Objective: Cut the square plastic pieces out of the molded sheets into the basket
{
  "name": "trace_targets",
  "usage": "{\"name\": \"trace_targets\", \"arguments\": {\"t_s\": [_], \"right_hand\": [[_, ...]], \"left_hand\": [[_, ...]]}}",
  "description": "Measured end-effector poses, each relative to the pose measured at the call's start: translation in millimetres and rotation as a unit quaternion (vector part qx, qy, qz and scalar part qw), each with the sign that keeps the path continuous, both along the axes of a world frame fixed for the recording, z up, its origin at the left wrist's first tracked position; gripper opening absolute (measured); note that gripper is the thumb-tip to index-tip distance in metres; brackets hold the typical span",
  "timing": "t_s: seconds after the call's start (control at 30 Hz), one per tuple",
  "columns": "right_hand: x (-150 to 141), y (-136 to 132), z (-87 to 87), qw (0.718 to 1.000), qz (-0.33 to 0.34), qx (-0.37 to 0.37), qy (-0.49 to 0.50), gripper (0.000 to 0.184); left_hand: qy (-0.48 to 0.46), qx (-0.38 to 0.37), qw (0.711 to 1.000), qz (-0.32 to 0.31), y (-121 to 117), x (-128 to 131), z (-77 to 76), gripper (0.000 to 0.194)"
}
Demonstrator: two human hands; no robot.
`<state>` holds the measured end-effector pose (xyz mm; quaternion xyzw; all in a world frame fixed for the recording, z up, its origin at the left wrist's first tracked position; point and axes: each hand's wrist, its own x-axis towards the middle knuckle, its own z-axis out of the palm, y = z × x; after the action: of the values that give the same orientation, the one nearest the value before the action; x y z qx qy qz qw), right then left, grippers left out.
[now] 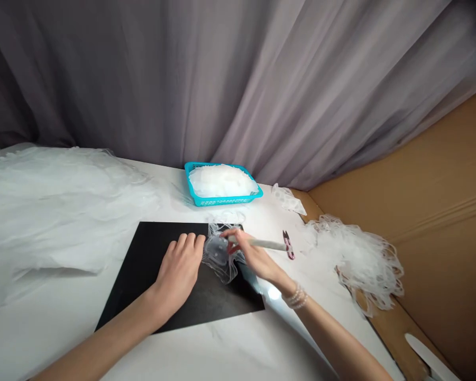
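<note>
A piece of sheer white fabric (217, 251) with stringy edges and small pale dots lies over the right part of a black board (143, 270). My left hand (181, 264) rests on the board with bent fingers, closed at the fabric's left edge; its thumb and fingertips are hidden. In my right hand (252, 254), a pale pen-like rod (268, 244) is gripped above the fabric, its back end pointing right. Motion blurs these fingers and hides the rod's tip. Pink-handled thread snips (289, 246) lie on the white table just past the rod's end.
A turquoise basket (194, 200) behind the board holds stacked white pieces. Sheer white fabric (55, 211) is heaped at left, stringy offcuts (353, 254) at right. A dotted scrap (287, 199) lies near the cardboard wall (420, 211). A grey curtain (206, 79) hangs behind.
</note>
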<state>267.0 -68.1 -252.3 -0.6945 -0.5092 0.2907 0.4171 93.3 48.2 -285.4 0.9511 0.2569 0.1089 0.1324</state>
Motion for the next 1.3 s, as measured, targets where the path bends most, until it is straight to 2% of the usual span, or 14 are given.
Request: {"name": "trace_targets", "arguments": {"t_s": [0.1, 0.2, 0.33, 0.53, 0.7, 1.03, 1.3], "right_hand": [[-11.9, -18.3, -7.9, 0.998, 0.026, -0.015, -0.061, 0.049], [-12.5, -29.8, -10.5, 0.997, -0.001, -0.008, -0.079, 0.043], [-10.5, -20.9, -10.8, 0.997, -0.027, 0.001, -0.071, 0.029], [-19.0, -1.8, -24.1, 0.999, -0.023, 0.008, -0.024, 0.023], [-27.5, -2.5, -34.2, 0.995, -0.028, 0.027, -0.092, 0.026], [-31.6, 4.1, -48.2, 0.982, 0.02, 0.059, -0.178, 0.028], [-25.8, -17.0, -46.3, 0.969, 0.062, 0.06, -0.233, 0.028]], "left_hand": [[0.02, 0.064, 0.996, -0.067, -23.4, -8.6, -7.8, 0.057], [0.043, 0.131, 0.981, -0.14, -46.0, -13.5, -25.8, 0.052], [0.048, 0.159, 0.981, -0.1, -59.6, -13.7, -37.9, 0.054], [0.07, 0.173, 0.978, -0.097, -60.8, -9.3, -30.2, 0.052], [0.077, 0.166, 0.979, -0.095, -61.7, -8.9, -29.5, 0.052], [0.075, 0.167, 0.979, -0.093, -64.0, -10.7, -27.8, 0.05], [0.066, 0.161, 0.98, -0.095, -63.6, -13.1, -34.7, 0.052]]}}
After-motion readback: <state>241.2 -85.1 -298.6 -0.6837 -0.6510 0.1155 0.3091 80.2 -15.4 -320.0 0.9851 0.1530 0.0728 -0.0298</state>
